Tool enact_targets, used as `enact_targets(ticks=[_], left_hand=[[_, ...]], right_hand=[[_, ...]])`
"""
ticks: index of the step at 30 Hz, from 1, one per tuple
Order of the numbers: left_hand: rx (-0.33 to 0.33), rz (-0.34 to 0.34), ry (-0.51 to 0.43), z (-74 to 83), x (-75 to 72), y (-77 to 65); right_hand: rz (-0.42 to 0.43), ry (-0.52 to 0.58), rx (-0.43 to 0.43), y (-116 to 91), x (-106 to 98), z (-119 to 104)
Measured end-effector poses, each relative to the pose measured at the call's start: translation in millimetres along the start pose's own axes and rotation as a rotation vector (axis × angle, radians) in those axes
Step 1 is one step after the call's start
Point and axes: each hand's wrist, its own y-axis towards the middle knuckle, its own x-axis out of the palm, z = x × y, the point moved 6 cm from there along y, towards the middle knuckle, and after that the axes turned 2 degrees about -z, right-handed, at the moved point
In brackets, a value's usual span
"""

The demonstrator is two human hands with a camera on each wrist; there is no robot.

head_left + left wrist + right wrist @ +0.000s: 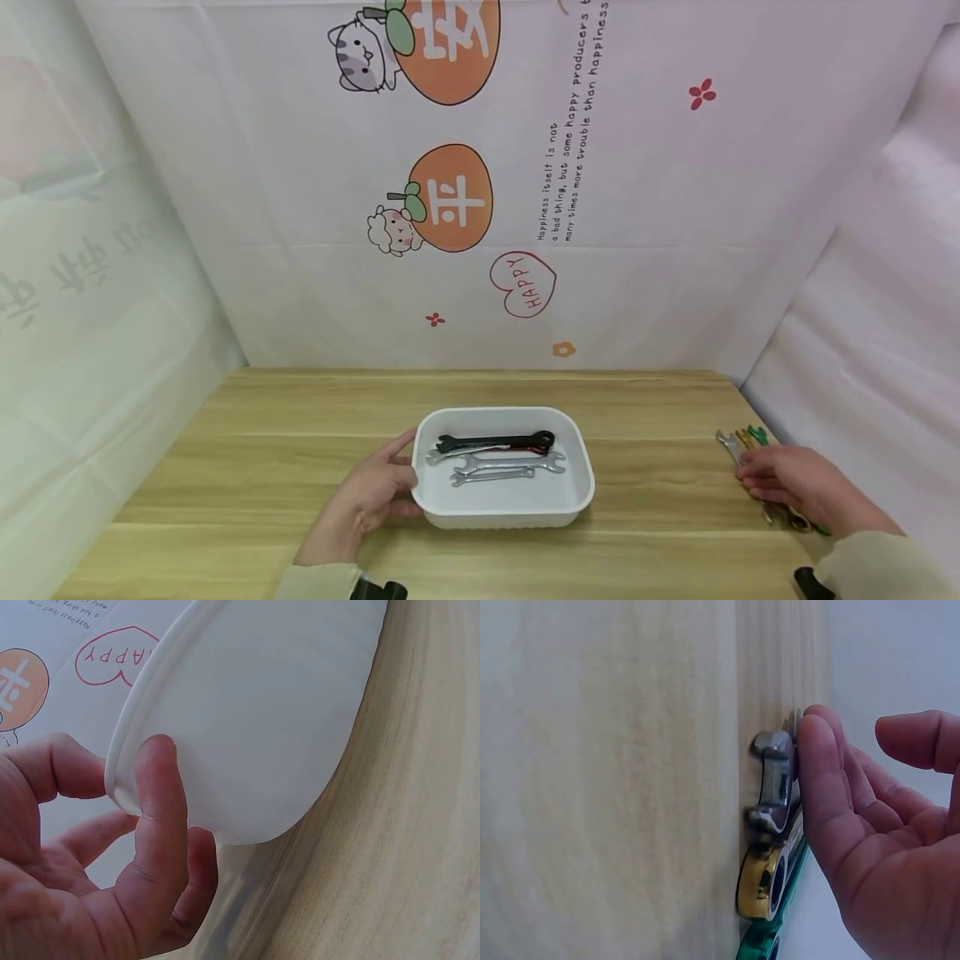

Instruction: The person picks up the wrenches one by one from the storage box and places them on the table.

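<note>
Two hands are working well apart, and I am following both remotely. The left hand (375,492) is gripping the white tray (555,502) at its left end, fingers bent about the rim and outer wall. At least four wrenches are lying in the tray, a black wrench (495,442) farthest. The right hand (795,479) is resting at the silver wrench (725,439), near the table's right edge; its fingers are mostly straight, one digit standing off, so I am reading no closed grip there. Contact is unclear.

Assessment: I am judging the step in hand to be taking hold of that wrench. I am favouring a pinch at mid-shaft, closing from above, since the gold wrench (754,889) and green wrench (759,435) are lying close on its right and could drag along. On the left I am advising light pressure, as bearing down on the rim could tip the tray.

Surface: the wood-grain table (300,467) is carrying everything. Room: white cloth (637,183) is hanging at the far side, showing orange fruit prints (450,200) and a red heart (522,285); pale sheeting is enclosing left and right.
</note>
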Motion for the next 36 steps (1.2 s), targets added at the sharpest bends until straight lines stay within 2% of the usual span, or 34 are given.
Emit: enact_targets(ticks=[5, 9, 12, 15, 20, 22, 25, 27, 30, 33, 36], left_hand=[[0.001, -0.005, -0.002, -0.3, 0.6, 0.2], [0.005, -0.012, -0.009, -0.5, 1.3, -0.1], [0.007, -0.014, -0.017, -0.3, 1.8, -0.7], [0.011, -0.013, -0.022, -0.1, 1.9, -1.2], [0.010, -0.012, -0.023, -0.6, 1.3, -0.7], [0.006, -0.007, -0.023, -0.8, 0.8, -0.7], [0.005, -0.001, -0.021, -1.1, 0.1, -0.8], [0.005, 0.002, -0.020, -0.7, -0.1, -1.0], [0.008, -0.002, -0.015, -0.2, -0.2, -1.0], [0.006, -0.001, -0.012, 0.0, -0.2, -1.1], [0.006, -0.003, -0.012, -0.7, -0.4, -0.8]], right_hand=[[0.010, -0.020, -0.013, 0, -2, -2], [-0.008, -0.077, -0.031, -2, -1, -5], [-0.075, -0.104, -0.083, -7, 8, -15], [-0.223, -0.053, -0.200, -13, 28, -37], [-0.616, 0.194, -0.527, -28, 88, -87], [-0.713, 0.187, -0.629, -35, 118, -105], [-0.697, 0.003, -0.715, -42, 164, -122], [-0.654, -0.148, -0.734, -45, 194, -128], [-0.602, -0.325, -0.709, -45, 234, -128], [-0.603, -0.412, -0.673, -43, 266, -125], [-0.624, -0.452, -0.639, -39, 289, -122]])
